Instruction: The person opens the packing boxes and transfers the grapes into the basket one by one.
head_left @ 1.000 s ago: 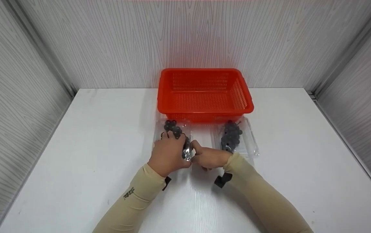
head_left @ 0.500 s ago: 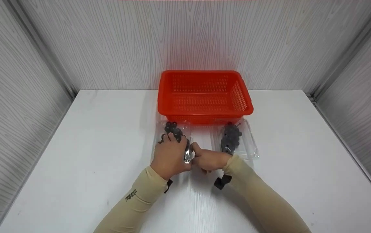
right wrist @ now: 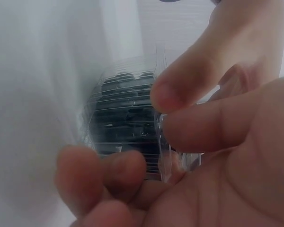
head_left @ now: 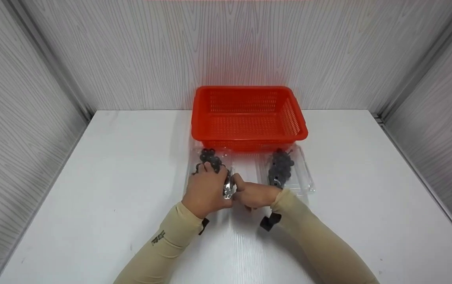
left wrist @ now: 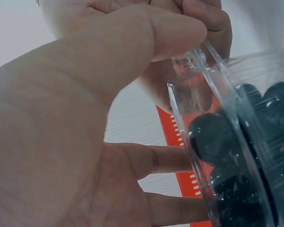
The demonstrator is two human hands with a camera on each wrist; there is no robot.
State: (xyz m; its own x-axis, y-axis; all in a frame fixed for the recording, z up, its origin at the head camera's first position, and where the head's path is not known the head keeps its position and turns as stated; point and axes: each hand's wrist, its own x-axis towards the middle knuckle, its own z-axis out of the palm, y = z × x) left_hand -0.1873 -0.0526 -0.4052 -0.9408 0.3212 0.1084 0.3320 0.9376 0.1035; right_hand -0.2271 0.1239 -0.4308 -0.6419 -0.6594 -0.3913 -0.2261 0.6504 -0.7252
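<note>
A lidded clear plastic box (head_left: 226,153) with dark grapes (head_left: 209,156) lies in front of the red basket. My left hand (head_left: 205,191) spreads over this box from the near side, fingers across its top and thumb at its near right corner. In the left wrist view, that thumb (left wrist: 180,35) presses the box's rim beside the grapes (left wrist: 210,137). My right hand (head_left: 258,194) pinches the right edge of the same box, thumb and forefinger at the rim. Its other fingers (right wrist: 80,175) curl beside the ridged side in the right wrist view.
A second clear plastic box (head_left: 304,175) with dark grapes (head_left: 281,167) lies to the right, partly behind my right wrist. The red basket (head_left: 249,139) stands behind both boxes, near the back wall (head_left: 147,55). All rest on a white table (head_left: 131,157).
</note>
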